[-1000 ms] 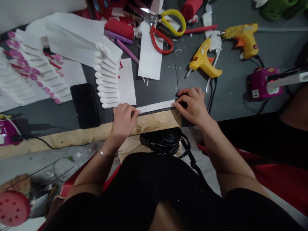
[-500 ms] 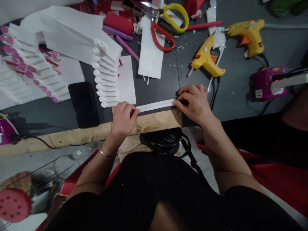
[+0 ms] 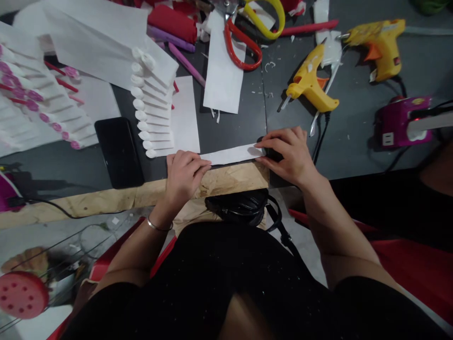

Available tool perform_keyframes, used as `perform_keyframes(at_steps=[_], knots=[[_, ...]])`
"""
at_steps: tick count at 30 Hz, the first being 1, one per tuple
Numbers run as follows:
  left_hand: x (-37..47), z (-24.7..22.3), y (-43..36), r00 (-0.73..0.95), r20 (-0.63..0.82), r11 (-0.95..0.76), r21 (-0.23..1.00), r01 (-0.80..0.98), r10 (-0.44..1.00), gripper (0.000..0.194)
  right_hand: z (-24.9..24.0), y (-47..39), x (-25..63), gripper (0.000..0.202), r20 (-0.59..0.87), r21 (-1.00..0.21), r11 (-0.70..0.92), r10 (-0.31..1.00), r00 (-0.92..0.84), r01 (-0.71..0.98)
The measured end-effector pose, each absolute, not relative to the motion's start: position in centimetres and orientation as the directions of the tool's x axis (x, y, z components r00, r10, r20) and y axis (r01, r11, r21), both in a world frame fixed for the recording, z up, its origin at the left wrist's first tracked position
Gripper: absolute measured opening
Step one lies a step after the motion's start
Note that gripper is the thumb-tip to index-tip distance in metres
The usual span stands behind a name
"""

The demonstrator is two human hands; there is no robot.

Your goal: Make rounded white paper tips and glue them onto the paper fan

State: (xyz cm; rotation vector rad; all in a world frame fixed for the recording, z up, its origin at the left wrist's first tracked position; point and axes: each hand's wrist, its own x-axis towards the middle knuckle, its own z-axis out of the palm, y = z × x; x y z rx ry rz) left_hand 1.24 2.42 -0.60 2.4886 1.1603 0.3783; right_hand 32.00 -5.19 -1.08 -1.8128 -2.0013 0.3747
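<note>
A narrow white paper strip lies along the near edge of the dark tabletop. My left hand is closed on its left end, the thumb and fingertips pressed together there. At the right end is my right hand, with index finger on the strip's upper edge and thumb at its lower edge, the end held between them. Left of the strip, a row of white rolled pieces with rounded tips lies on white paper. The strip's left tip is hidden under my left fingers.
A black phone lies to the left, near pink-tipped rolls. Red-and-yellow-handled scissors rest at the back. Two yellow glue guns and a purple power socket are on the right. A black bag sits below the table edge.
The strip shows a broader, flatter face than before. My right thumb and index finger have spread from a pinch to its two edges. My left fingers reach slightly farther right.
</note>
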Motion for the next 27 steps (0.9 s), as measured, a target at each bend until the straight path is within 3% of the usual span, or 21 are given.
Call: perform_keyframes(at_steps=[4, 10, 18, 27], knots=[[1.5, -0.3, 2.3, 0.583, 0.081, -0.546, 0.475, 0.69, 0.808, 0.02, -1.3, -5.1, 31.8, 0.014, 0.13, -0.45, 0.128, 0.989, -0.077, 0.884], [1.8, -0.2, 2.0, 0.482, 0.094, -0.471, 0.44, 0.764, 0.871, 0.021, -1.4, -4.9, 31.9, 0.02, 0.11, -0.47, 0.084, 0.993, -0.036, 0.879], [1.9, -0.3, 2.3, 0.395, -0.006, -0.35, 0.45, 0.821, 0.919, 0.02, -1.2, -4.5, 31.5, 0.029, 0.099, -0.477, -0.004, 0.993, 0.058, 0.879], [3.2, 0.1, 2.0, 0.265, -0.018, -0.212, 0.55, 0.808, 0.964, 0.029, -0.4, -4.3, 30.5, 0.028, 0.062, -0.505, -0.113, 0.984, 0.167, 0.856]])
